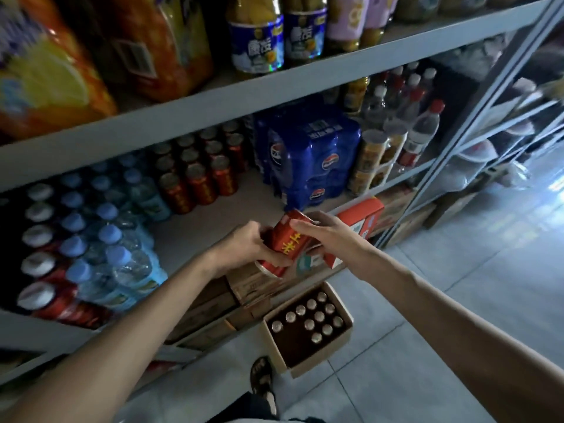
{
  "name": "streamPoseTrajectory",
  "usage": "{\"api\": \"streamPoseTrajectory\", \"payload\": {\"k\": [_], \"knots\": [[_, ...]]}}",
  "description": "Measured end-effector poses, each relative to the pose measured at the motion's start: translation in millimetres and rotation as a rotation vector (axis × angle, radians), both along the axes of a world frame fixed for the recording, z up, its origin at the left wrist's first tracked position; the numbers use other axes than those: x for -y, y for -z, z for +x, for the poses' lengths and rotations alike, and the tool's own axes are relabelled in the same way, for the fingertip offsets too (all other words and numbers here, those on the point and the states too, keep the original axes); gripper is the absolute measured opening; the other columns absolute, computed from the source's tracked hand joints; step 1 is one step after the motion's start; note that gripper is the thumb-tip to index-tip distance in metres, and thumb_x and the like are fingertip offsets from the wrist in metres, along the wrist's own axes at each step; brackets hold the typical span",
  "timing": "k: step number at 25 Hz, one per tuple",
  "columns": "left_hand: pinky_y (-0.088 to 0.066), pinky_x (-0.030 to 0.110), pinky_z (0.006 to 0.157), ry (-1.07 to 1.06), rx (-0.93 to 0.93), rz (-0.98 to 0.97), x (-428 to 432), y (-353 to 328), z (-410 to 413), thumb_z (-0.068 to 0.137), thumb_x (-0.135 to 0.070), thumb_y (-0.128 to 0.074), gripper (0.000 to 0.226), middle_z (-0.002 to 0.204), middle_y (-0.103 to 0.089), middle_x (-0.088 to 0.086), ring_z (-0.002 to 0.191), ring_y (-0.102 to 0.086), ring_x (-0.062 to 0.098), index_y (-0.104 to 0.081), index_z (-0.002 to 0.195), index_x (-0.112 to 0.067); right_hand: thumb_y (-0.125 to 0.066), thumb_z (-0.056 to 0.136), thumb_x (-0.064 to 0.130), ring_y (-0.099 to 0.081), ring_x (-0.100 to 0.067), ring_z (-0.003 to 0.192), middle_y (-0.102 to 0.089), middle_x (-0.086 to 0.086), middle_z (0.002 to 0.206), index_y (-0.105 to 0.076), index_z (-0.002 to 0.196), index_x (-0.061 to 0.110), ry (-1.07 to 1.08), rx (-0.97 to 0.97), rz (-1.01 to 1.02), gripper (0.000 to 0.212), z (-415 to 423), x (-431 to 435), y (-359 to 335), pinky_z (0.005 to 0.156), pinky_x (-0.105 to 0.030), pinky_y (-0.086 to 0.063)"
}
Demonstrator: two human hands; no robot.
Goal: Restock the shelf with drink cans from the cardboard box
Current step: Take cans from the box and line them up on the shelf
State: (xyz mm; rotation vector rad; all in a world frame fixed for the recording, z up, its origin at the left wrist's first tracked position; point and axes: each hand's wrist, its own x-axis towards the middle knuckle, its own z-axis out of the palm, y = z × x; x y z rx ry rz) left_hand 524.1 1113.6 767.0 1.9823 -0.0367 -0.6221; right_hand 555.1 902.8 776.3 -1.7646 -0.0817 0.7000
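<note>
Red and printed with yellow characters, a drink can (pixel 285 244) sits at the centre of the frame, held between both hands of a person standing at a shop shelf (pixel 213 215). The left hand (pixel 244 247) has its fingers curled round the can's lower end, while the right hand (pixel 329 239) grips the upper end, thumb lying along the side and fingers over the top. The can is tilted, top toward the shelf, and held just in front of the bare stretch of the middle board. Behind it on that board, rows of matching red cans (pixel 198 181) stand at centre, with a blue shrink-wrapped pack of cola cans (pixel 308 160) to their right and blue-capped water bottles (pixel 106 239) filling the left of the frame. Clear bottles with red caps (pixel 421 129) stand further right. On the board above, orange drink packs (pixel 45 71) fill the upper left, beside bottles with blue labels (pixel 259 41). Below the hands, at lower centre, an open cardboard box (pixel 323 358) rests on the pale tiled floor (pixel 427 300), with the silver tops of more cans (pixel 317 315) showing inside. A sandalled foot (pixel 262 380) stands just left of the box. A red carton (pixel 360 216) lies behind the right hand, on stacked brown cartons (pixel 213 312) under the shelf.
</note>
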Motion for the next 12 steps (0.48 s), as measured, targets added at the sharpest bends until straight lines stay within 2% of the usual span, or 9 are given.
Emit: {"api": "streamPoseTrajectory", "payload": {"k": [3,5,7,10,12], "knots": [[-0.051,0.024,0.087,-0.015,-0.015,0.013,-20.6,15.8,11.4,0.054,-0.047,-0.089,0.057,0.104,-0.074,-0.014,0.095,-0.068,-0.003,-0.067,0.105,-0.035,-0.076,0.079,0.046,-0.069,-0.018,0.102,-0.069,-0.003,0.118,-0.052,0.133,0.021,0.011,-0.048,0.006,0.064,14.9,-22.5,12.3,0.096,-0.041,-0.054],[-0.052,0.024,0.085,-0.044,-0.003,0.044,-32.8,30.4,18.7,0.051,-0.049,-0.089,0.052,0.1,-0.074,-0.017,0.093,-0.068,-0.004,-0.066,0.097,-0.041,-0.081,0.075,0.042,-0.068,-0.02,0.103,-0.064,-0.004,0.12,-0.05,0.133,0.019,0.021,-0.018,-0.013,0.069,23.3,-40.9,23.8,0.092,-0.04,-0.056],[-0.054,0.023,0.083,-0.111,0.03,0.089,-40.1,44.0,21.7,0.046,-0.054,-0.088,0.052,0.093,-0.073,-0.02,0.091,-0.068,-0.006,-0.064,0.091,-0.043,-0.084,0.072,0.039,-0.067,-0.018,0.1,-0.064,-0.005,0.117,-0.051,0.125,0.017,0.025,0.032,-0.044,0.066,31.3,-57.1,34.7,0.084,-0.035,-0.059],[-0.052,0.018,0.077,-0.228,0.084,0.104,-47.1,60.5,27.7,0.043,-0.061,-0.085,0.058,0.091,-0.072,-0.025,0.087,-0.066,-0.009,-0.064,0.092,-0.041,-0.085,0.071,0.039,-0.067,-0.016,0.096,-0.064,-0.002,0.114,-0.052,0.122,0.019,0.005,0.051,-0.031,0.064,49.9,-73.4,47.4,0.067,-0.022,-0.058],[-0.053,0.022,0.078,-0.325,0.104,0.087,-48.3,69.2,33.4,0.045,-0.06,-0.086,0.058,0.091,-0.073,-0.019,0.087,-0.067,-0.004,-0.066,0.094,-0.036,-0.085,0.069,0.04,-0.065,-0.011,0.093,-0.063,0.002,0.112,-0.052,0.121,0.023,-0.023,0.079,-0.033,0.064,65.9,-83.0,55.1,0.061,-0.017,-0.055]]}}
